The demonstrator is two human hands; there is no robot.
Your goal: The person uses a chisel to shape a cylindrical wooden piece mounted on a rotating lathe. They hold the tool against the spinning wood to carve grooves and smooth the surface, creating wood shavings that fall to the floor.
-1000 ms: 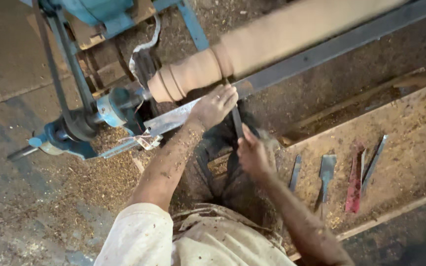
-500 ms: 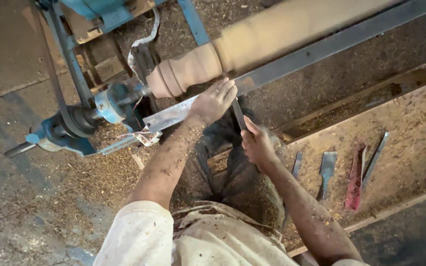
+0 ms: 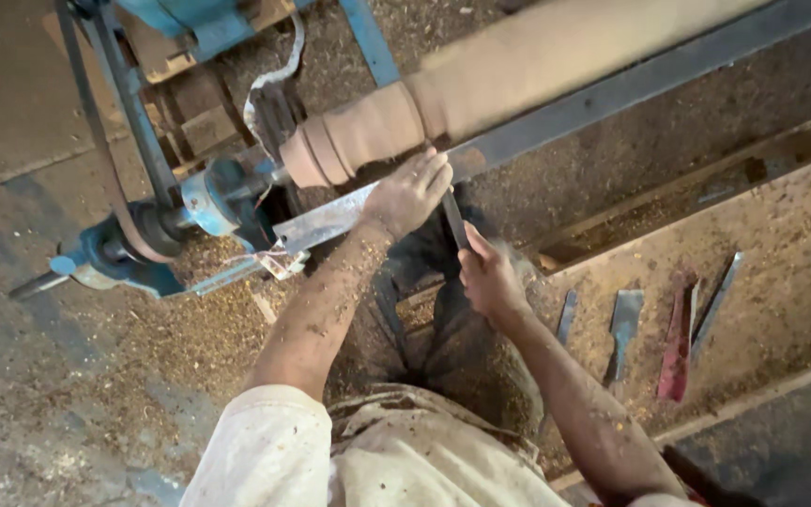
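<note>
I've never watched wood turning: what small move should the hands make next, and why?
Probably slide the chisel slightly along the rail. The left hand steadies its tip against the wood, the right hand grips its handle, and the wood beyond looks uncut.

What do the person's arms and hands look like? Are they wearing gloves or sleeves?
No gloves. The left hand and right hand are bare, and both forearms are uncovered and speckled with bits of sawdust. A short, dusty off-white cloth sleeve covers the left upper arm. No rings, watch or bands show on the wrists.
</note>
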